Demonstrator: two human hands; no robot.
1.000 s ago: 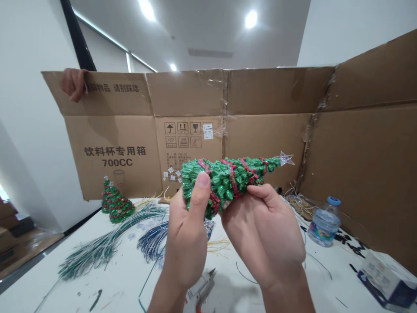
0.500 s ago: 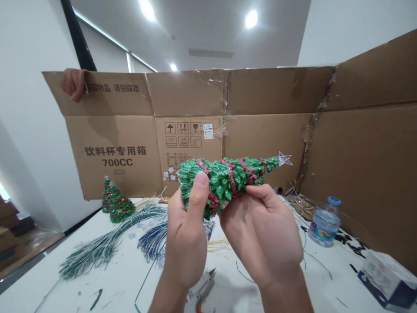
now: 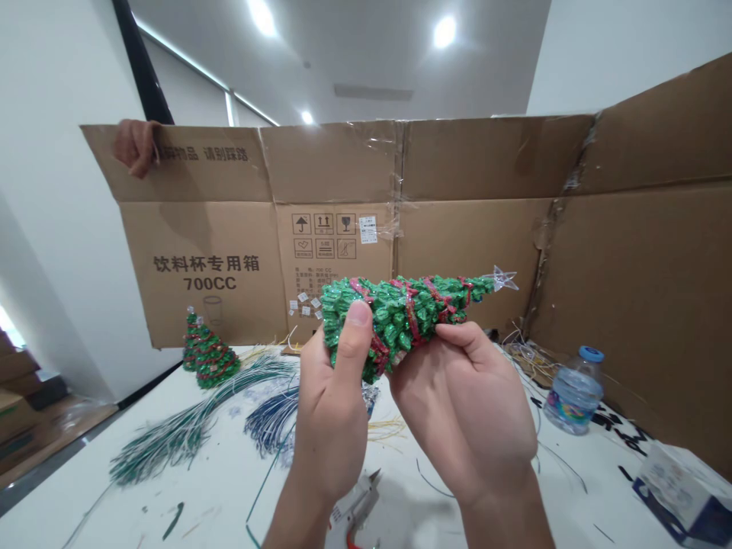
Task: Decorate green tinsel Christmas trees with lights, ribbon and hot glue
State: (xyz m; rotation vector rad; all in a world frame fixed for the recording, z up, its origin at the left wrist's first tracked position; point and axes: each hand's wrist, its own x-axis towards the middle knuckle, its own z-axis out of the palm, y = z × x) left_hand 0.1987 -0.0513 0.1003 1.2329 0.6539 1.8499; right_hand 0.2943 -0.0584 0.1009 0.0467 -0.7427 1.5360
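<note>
Head view: a green tree ornament [image 3: 406,309] is held sideways above the white bench [image 3: 229,503], the grip of the left hand [image 3: 335,396] closed on its base, that of the right hand [image 3: 469,404] around its middle. The bench is strewn with strand bundles [image 3: 186,427] and backed by cardboard panels [image 3: 474,244] beneath ceiling lights [image 3: 444,32].
</note>
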